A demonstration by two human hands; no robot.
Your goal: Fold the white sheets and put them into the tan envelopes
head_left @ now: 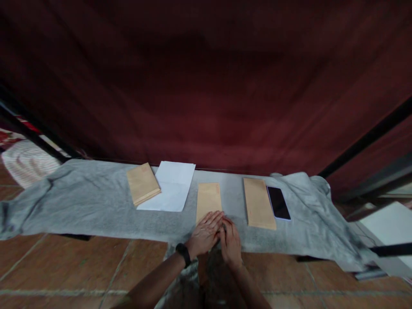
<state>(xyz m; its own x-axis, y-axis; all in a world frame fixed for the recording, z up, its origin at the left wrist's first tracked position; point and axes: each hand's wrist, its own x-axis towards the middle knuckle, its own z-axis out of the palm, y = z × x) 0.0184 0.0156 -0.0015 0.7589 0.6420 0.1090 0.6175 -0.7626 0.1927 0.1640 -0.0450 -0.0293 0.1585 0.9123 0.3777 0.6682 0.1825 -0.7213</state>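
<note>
My left hand (206,234) lies flat with fingers stretched out on the near end of a brown envelope (208,198) in the middle of the grey cloth (96,201). A black band sits on that wrist. My right hand (230,241) rests beside it at the envelope's near right corner, fingers together and bent; what they pinch, if anything, is hidden. Another brown envelope (258,202) lies to the right. A stack of brown envelopes (142,183) sits at the left, overlapping white paper sheets (170,186).
A dark phone (278,203) lies screen up beside the right envelope. A dark red curtain (206,86) hangs behind the cloth. Brown floor tiles (80,266) run along the near side. A white board (389,225) and black bars stand at the right.
</note>
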